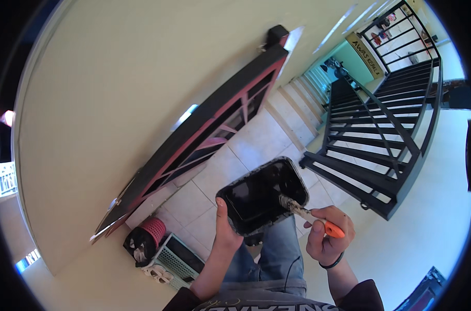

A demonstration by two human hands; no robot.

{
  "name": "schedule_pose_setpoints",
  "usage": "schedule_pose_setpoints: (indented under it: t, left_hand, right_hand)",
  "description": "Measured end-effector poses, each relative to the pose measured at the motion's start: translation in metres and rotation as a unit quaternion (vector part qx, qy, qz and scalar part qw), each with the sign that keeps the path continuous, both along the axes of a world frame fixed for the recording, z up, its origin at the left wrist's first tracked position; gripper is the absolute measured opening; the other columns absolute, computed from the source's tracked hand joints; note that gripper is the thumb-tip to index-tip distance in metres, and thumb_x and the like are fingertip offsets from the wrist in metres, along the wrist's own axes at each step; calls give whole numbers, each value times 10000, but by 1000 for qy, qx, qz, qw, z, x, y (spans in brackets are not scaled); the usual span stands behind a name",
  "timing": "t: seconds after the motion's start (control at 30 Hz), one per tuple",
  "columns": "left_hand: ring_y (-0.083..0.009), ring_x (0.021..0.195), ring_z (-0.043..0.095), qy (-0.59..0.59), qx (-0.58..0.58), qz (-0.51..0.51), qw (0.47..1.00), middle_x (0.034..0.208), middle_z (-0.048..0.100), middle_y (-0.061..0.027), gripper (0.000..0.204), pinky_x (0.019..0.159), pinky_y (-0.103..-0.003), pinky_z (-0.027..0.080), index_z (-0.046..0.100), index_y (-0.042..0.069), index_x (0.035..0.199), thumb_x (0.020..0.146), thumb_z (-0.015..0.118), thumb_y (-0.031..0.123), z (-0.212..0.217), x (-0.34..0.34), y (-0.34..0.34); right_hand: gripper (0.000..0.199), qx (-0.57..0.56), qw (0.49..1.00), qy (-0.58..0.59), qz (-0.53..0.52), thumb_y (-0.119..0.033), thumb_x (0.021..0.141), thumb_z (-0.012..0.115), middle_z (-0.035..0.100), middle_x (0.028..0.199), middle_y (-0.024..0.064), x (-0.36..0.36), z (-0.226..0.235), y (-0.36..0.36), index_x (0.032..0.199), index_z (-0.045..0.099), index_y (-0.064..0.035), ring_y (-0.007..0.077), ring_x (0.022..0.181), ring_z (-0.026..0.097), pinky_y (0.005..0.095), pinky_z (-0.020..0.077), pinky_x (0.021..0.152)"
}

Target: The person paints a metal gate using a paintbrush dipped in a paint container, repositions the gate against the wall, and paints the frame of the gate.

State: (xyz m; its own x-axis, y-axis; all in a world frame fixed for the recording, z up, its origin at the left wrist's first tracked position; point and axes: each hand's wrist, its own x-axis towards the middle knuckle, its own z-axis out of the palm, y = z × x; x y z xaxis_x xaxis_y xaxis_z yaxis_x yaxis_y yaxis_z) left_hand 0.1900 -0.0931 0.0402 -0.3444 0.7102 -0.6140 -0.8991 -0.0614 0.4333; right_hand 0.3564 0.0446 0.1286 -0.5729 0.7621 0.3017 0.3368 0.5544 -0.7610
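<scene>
A black rectangular paint tray [253,194] with dark wet paint inside is held up in front of my body. My left hand [226,225] grips its near left side, with the thumb over the rim. In my right hand [330,234] is a paintbrush [301,211] with a pale, paint-stained handle and an orange end. Its bristles reach into the tray at the right side, near the dark paint. My right fingers are closed round the handle, and a dark band circles that wrist.
A gate panel [209,129] with black top and reddish frame leans along the cream wall [126,78] at left. Black metal railing [373,171] borders the stairs [297,106] at right. A pink basket [153,228] and a green crate [173,264] stand on the tiled floor [189,199].
</scene>
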Motion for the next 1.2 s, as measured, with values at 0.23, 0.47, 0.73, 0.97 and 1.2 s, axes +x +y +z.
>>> schedule_pose_setpoints:
  t: [0.23, 0.47, 0.73, 0.97, 1.2]
  left_hand:
    - [-267, 1372, 549, 16, -24, -2, 1000, 1515, 543, -109, 714, 1163, -434, 445, 430, 71, 1545, 1087, 382, 616, -76, -27, -79]
    - [-256, 1346, 568, 49, -20, 29, 998, 1482, 570, -108, 709, 1147, -427, 462, 458, 57, 1521, 1087, 384, 613, -196, -35, -113]
    - [-268, 1338, 577, 43, 39, 17, 998, 1462, 582, -126, 702, 1146, -436, 467, 461, 56, 1520, 1090, 386, 606, -354, -46, -114]
    - [-267, 1341, 579, 67, 56, 56, 995, 1481, 576, -133, 684, 1145, -432, 465, 469, 49, 1518, 1099, 390, 584, -452, -58, -132]
    - [-277, 1305, 601, 100, 21, 153, 983, 1443, 611, -118, 648, 1126, -455, 474, 529, 71, 1481, 1093, 417, 578, -421, -46, -198]
  right_hand:
    - [149, -74, 994, 45, -71, -110, 955, 680, 696, 730, 48, -38, -96, -75, 1052, 642, -4, 160, 555, 651, 285, 503, 555]
    - [148, -2, 998, 64, 25, -149, 970, 674, 697, 736, 62, -61, -217, -81, 1015, 645, -11, 184, 525, 605, 279, 461, 525]
    - [152, 25, 993, 68, 96, -164, 959, 678, 716, 772, 73, -81, -363, -67, 1000, 673, -18, 195, 545, 612, 293, 474, 539]
    - [116, 6, 980, 121, 160, -81, 922, 695, 733, 831, 88, -102, -461, -85, 1005, 709, -2, 173, 591, 637, 278, 498, 576]
    - [147, -86, 955, 195, 206, -118, 981, 659, 712, 808, 71, -105, -473, -128, 1015, 693, 21, 109, 595, 615, 240, 465, 564]
